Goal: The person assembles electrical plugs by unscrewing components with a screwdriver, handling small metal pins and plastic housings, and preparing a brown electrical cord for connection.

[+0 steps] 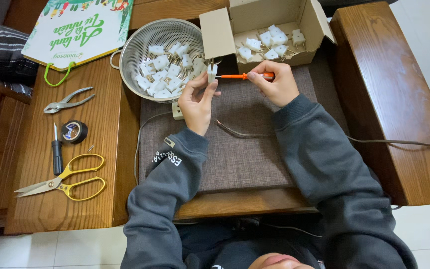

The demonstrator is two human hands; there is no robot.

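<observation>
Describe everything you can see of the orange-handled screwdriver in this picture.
The screwdriver is slim, with an orange plastic-looking handle and a thin metal shaft. It lies nearly level above the grey-brown mat. The right hand grips the handle; its tip meets a small white plug pinched in the left hand.

A small white plug (212,72) is held upright, an orange-handled screwdriver (247,76) lying level, tip against it.

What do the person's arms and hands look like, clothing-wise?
Both arms are in long dark grey sweatshirt sleeves with ribbed cuffs. The left sleeve has white lettering and a small tag near the cuff; the right sleeve is plain. The left hand and right hand are bare: no gloves.
</observation>
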